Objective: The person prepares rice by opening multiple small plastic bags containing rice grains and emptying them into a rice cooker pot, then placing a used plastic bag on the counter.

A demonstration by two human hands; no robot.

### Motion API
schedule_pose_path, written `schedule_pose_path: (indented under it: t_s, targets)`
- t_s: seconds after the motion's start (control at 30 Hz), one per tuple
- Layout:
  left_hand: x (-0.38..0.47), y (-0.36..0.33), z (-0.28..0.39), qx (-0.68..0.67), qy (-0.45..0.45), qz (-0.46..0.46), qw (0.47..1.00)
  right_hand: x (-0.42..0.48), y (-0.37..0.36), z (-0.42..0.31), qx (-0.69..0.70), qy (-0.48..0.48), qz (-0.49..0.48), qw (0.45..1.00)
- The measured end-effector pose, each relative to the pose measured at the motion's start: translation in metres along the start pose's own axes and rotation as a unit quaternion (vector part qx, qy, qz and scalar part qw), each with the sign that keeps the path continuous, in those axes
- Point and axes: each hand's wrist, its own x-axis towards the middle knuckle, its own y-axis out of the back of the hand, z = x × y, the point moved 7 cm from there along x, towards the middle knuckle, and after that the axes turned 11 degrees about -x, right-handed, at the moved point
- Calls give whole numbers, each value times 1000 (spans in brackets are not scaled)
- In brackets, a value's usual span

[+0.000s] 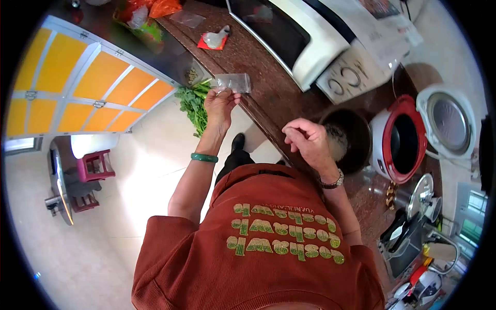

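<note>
My left hand (221,104) pinches a small clear plastic bag (233,83) over the front edge of the brown stone counter (263,71). The bag looks nearly empty. My right hand (310,145) hovers by the counter edge, thumb and fingers curled together, with no object showing between them. Just beside it stands a dark round pot (358,128), partly hidden by the hand, with pale grains like rice (338,140) inside. A red and white rice cooker (381,141) is next to the pot. Its lid (447,120) is raised and its inside looks black.
Leafy greens (195,108) hang over the counter edge near my left wrist. A white microwave oven (323,50) stands at the back. A knotted plastic bag (213,40) lies on a red packet. Sink (405,255) and glass lid (420,197) are at right, yellow cabinets (93,73) at left.
</note>
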Motion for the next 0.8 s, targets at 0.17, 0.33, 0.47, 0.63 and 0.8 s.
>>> schedule_pose_path:
  t_s: [0.17, 0.33, 0.47, 0.63, 0.8]
  targets:
    - [66, -7, 14, 13, 4, -15, 1000, 71, -32, -19, -64, 11, -3, 998]
    - [116, 4, 8, 38, 52, -71, 995, 178, -61, -53, -195, 144, 80, 967]
    - [114, 5, 26, 115, 28, -66, 991, 274, -89, -34, -347, 65, 83, 932]
    - [118, 21, 31, 142, 59, -97, 983, 333, -129, -15, -505, 148, 99, 844]
    - [147, 49, 66, 221, -24, -48, 974, 357, -125, -3, -509, 145, 73, 846]
